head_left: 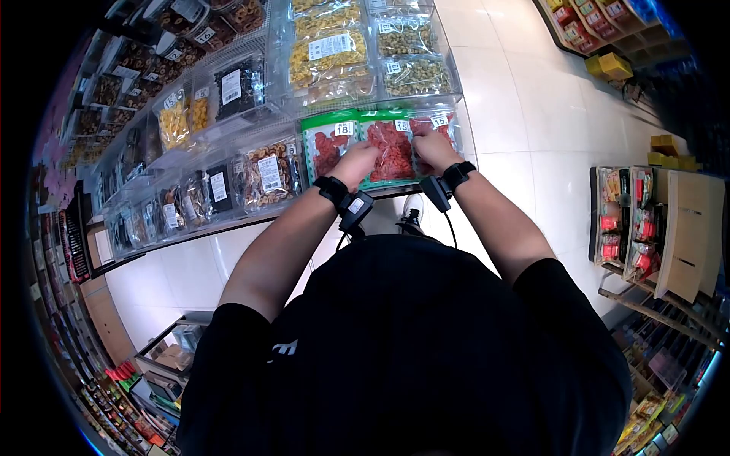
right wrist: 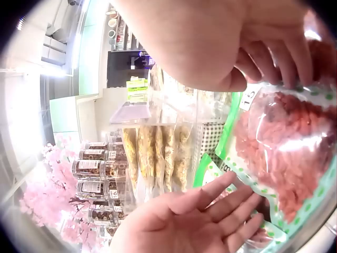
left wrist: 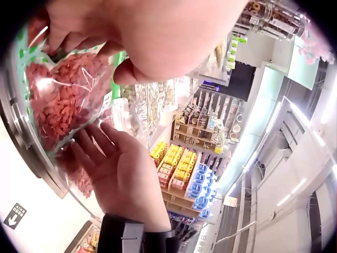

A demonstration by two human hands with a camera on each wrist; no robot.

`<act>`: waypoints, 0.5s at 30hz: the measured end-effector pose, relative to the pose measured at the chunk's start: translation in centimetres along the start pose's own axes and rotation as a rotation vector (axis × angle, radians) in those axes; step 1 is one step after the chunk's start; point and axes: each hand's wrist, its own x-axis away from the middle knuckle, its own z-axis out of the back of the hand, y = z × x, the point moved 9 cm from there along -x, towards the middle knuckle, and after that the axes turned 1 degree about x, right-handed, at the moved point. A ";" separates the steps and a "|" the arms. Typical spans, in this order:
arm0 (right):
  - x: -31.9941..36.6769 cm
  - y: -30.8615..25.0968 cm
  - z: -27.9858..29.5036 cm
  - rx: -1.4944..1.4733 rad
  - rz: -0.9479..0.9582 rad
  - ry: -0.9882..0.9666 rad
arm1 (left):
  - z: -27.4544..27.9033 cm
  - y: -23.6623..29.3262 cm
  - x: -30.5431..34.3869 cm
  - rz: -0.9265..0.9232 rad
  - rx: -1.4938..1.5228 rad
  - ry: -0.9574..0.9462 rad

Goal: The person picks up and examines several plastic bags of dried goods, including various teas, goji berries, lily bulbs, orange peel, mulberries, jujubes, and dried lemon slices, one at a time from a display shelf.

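Note:
A clear pouch of red dried fruit (head_left: 391,156), with a green top edge and a "15" sticker, stands at the front of a display bin between my hands. My left hand (head_left: 359,164) is at its left side, fingers relaxed, reaching between it and the neighbouring "18" pouch (head_left: 325,149). On the other side, my right hand (head_left: 435,150) touches its edge, beside another "15" pouch (head_left: 445,124). In the left wrist view the right palm (left wrist: 124,174) faces the pouch with fingers extended; the right wrist view shows the left palm (right wrist: 195,224) likewise.
Clear bins hold yellow packets (head_left: 331,53) and green packets (head_left: 411,72) behind the pouches. Bags of dried slices (head_left: 266,178) fill the bin on the left. A pale tiled floor (head_left: 502,175) runs along the right, with a snack shelf (head_left: 661,228) beyond it.

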 end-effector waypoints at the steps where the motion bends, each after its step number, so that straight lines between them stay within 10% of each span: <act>1: -0.2 0.4 0.3 -0.007 -0.004 0.000 | -0.5 0.3 0.1 0.006 -0.005 -0.002; 15: -0.2 2.5 0.2 -0.224 -0.156 -0.178 | -2.4 2.6 2.4 -0.022 -0.121 0.116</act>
